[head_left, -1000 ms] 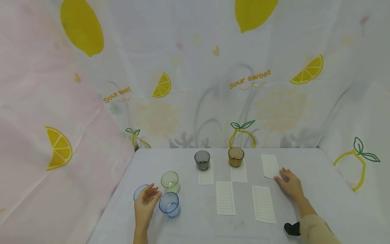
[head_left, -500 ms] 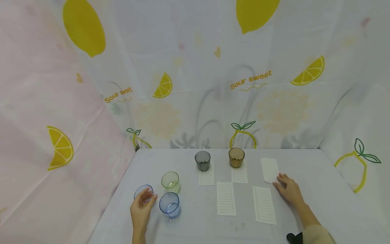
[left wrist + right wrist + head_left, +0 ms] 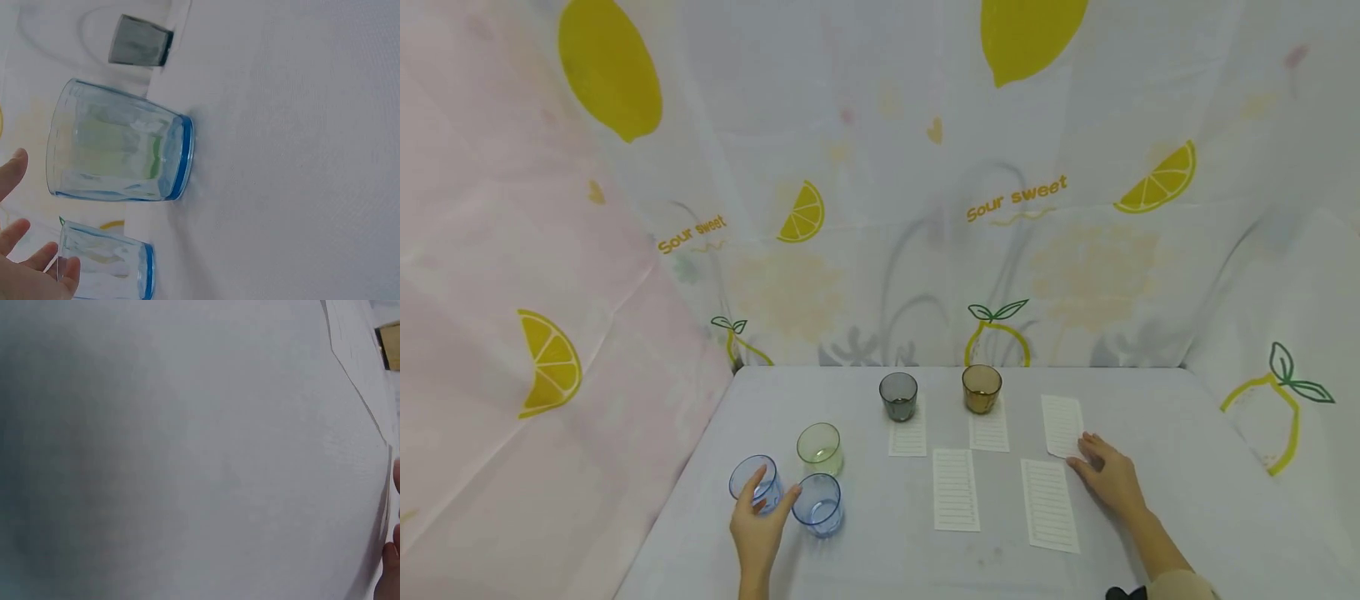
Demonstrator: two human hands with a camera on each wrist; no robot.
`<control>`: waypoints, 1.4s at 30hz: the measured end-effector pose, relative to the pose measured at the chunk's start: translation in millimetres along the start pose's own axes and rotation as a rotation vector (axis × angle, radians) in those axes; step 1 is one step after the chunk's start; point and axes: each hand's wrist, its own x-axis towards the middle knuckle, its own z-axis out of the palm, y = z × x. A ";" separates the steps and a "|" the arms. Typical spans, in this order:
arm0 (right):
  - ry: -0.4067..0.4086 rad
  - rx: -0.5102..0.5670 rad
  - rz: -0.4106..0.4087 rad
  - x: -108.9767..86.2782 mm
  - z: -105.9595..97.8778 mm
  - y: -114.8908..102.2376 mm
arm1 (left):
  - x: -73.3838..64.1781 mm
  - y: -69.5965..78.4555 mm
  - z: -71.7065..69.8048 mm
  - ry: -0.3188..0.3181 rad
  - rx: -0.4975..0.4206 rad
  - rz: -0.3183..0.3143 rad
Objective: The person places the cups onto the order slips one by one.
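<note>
My left hand is spread near two blue glass cups, thumb apart from the fingers. Its fingers reach over the left blue cup; the thumb is close to the right blue cup, and I cannot tell whether it touches. In the left wrist view, the nearer blue cup stands upright, clear of the fingers. My right hand pinches the lower right corner of a lined paper slip, thumb and forefinger at its edge. The right wrist view shows only some fingertips beside a paper edge.
A pale green cup stands behind the blue ones. A grey cup and an amber cup stand at the back, each behind or on a lined slip. Two more slips, one left and one right, lie in front.
The right hand has drawn the paper slip a little toward the near edge. The left hand dipped left, then shifted back right with thumb and fingers spread wider. The cups stay put.
</note>
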 end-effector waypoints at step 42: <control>-0.005 0.060 -0.060 7.4 2.8 -0.9 | 26.9 -46.3 -29.0 -0.073 -0.189 -0.310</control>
